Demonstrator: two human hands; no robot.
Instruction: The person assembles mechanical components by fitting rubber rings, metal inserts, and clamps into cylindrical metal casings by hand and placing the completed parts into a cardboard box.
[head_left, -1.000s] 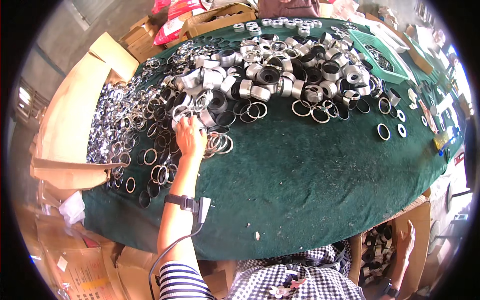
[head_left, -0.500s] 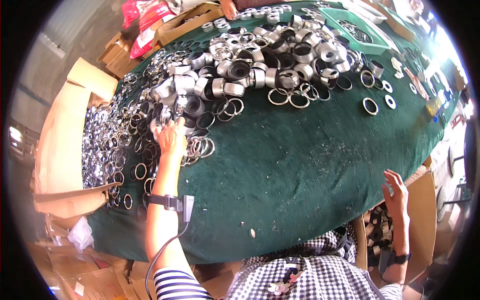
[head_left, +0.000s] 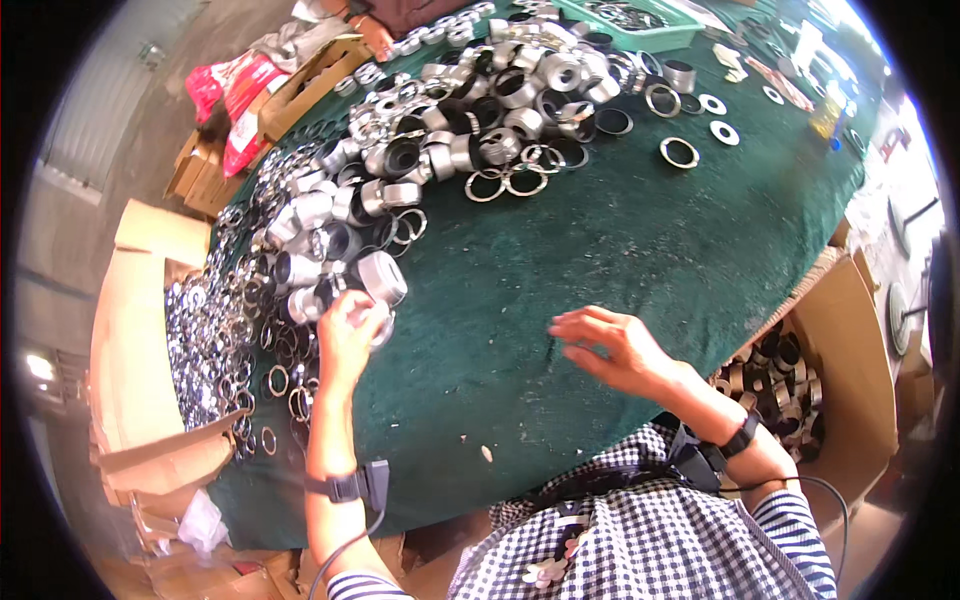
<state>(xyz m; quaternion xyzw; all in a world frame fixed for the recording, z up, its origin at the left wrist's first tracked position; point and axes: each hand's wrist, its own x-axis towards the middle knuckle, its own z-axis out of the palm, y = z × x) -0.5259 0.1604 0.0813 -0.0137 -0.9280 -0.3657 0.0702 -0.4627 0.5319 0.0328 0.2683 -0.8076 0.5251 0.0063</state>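
My left hand (head_left: pixel 347 335) is at the near end of a heap of metal parts, its fingers closed on a silver metal ring (head_left: pixel 383 331) mostly hidden by the fingers. Just past the fingertips a silver metal cylinder (head_left: pixel 383 277) lies tilted. More silver cylinders with black insides (head_left: pixel 402 157) pile up beyond it. Over the green cloth (head_left: pixel 480 380) hovers my right hand (head_left: pixel 612 348), fingers apart, slightly blurred, with nothing in it.
Left stands a cardboard box (head_left: pixel 128 340) of small shiny rings. Another cardboard box (head_left: pixel 860 350), by my right side, holds dark and silver cylinders. A green basket (head_left: pixel 650 38) sits at the far edge. Another person's hand (head_left: pixel 375 36) shows at the back.
My left hand has drawn back toward me from the heap, a ring now in its fingers. My right hand has swung in leftward from above the right-hand box. The view has shifted.
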